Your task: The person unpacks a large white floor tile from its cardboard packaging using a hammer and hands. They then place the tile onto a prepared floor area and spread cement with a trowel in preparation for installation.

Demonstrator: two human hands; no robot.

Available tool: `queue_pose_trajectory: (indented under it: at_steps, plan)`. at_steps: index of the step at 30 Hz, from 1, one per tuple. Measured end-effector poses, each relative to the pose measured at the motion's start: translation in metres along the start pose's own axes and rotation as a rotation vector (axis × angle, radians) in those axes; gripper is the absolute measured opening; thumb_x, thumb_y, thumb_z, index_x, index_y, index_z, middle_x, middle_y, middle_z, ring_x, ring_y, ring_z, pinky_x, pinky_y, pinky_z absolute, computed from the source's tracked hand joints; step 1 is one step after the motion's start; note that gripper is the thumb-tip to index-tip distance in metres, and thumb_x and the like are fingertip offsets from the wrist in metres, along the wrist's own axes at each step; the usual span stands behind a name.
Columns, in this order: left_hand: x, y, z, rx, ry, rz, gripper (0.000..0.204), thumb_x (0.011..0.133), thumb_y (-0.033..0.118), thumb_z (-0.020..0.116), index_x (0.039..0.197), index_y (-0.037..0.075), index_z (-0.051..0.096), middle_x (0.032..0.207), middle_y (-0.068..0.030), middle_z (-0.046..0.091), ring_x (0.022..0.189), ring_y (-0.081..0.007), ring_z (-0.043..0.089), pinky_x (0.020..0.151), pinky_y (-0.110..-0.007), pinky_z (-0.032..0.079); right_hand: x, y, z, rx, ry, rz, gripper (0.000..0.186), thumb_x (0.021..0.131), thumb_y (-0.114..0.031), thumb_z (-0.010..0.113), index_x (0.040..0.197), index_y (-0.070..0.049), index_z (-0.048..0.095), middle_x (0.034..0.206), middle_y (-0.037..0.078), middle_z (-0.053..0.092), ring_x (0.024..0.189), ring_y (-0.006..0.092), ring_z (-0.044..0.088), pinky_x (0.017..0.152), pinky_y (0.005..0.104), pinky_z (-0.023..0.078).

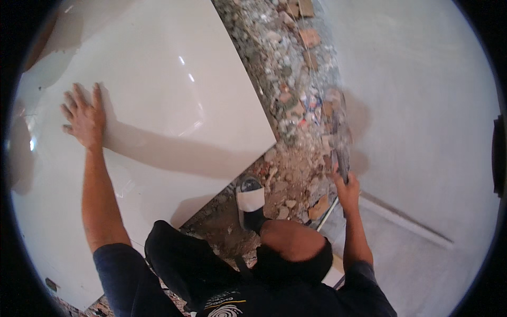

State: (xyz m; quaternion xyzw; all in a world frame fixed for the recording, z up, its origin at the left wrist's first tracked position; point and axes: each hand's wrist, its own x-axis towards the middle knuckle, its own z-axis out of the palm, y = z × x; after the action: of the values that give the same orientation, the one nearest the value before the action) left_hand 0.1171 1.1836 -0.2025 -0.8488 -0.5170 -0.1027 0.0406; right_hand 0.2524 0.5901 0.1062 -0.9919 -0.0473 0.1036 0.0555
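Note:
My left hand (84, 113) rests palm down, fingers spread, on a large glossy white tile (169, 74) at the left. At the right, my right hand (347, 189) grips a long dark tool (342, 153), whose far end is smeared by motion over the strip of rubble beside the pale grey wall surface. What kind of tool it is, I cannot tell.
Between the tile and the pale grey surface (417, 105) runs loose rubble (289, 90) with broken brick pieces. My sandalled foot (249, 203) is in the rubble below the tile's corner. A white strip (406, 219) lies along the lower part of the grey surface.

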Motion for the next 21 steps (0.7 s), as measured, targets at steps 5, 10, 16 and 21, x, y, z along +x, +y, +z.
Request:
queue_pose_trajectory:
  at_steps: [5, 10, 16, 21]
  plan:
    - [0.003, -0.007, 0.021, 0.133, 0.055, -0.002, 0.08, 0.082, 0.077, 0.028, 0.146, 0.029, 0.028, 0.153, -0.005, 0.024, 0.142, -0.0317, 0.015, 0.109, -0.064, 0.01, -0.218, 0.092, -0.016, -0.174, -0.057, 0.438, 0.036, 0.084, -0.03, 0.065, 0.076, 0.002, 0.052, 0.063, 0.015, 0.051, 0.059, 0.0242, 0.05, 0.059, 0.0386, 0.042]
    - [0.001, -0.016, 0.011, 0.147, -0.051, 0.141, 0.075, 0.085, 0.072, 0.028, 0.146, 0.029, 0.026, 0.153, -0.0041, 0.021, 0.142, -0.029, 0.016, 0.11, -0.062, 0.011, -0.34, 0.125, 0.02, 0.001, -0.086, 0.661, 0.041, 0.084, -0.038, 0.065, 0.077, 0.002, 0.057, 0.061, 0.015, 0.054, 0.058, 0.025, 0.053, 0.056, 0.0385, 0.043]
    - [-0.046, -0.084, 0.007, 0.165, -0.071, 0.395, 0.065, 0.092, 0.062, 0.029, 0.147, 0.027, 0.024, 0.154, -0.0045, 0.021, 0.141, -0.0277, 0.019, 0.11, -0.058, 0.016, -0.326, 0.156, 0.146, -0.091, -0.318, 0.165, 0.045, 0.082, -0.047, 0.064, 0.099, -0.005, 0.062, 0.076, 0.019, 0.064, 0.072, 0.0388, 0.063, 0.062, 0.0461, 0.049]
    - [-0.119, -0.144, -0.022, 0.057, -0.161, 0.48, 0.057, 0.097, 0.049, 0.035, 0.147, 0.021, 0.028, 0.152, -0.008, 0.024, 0.14, -0.0311, 0.021, 0.108, -0.057, 0.019, -0.311, 0.171, 0.23, -0.119, -0.434, 0.01, 0.045, 0.082, -0.046, 0.065, 0.103, -0.007, 0.062, 0.082, 0.016, 0.065, 0.074, 0.0354, 0.064, 0.062, 0.0453, 0.05]
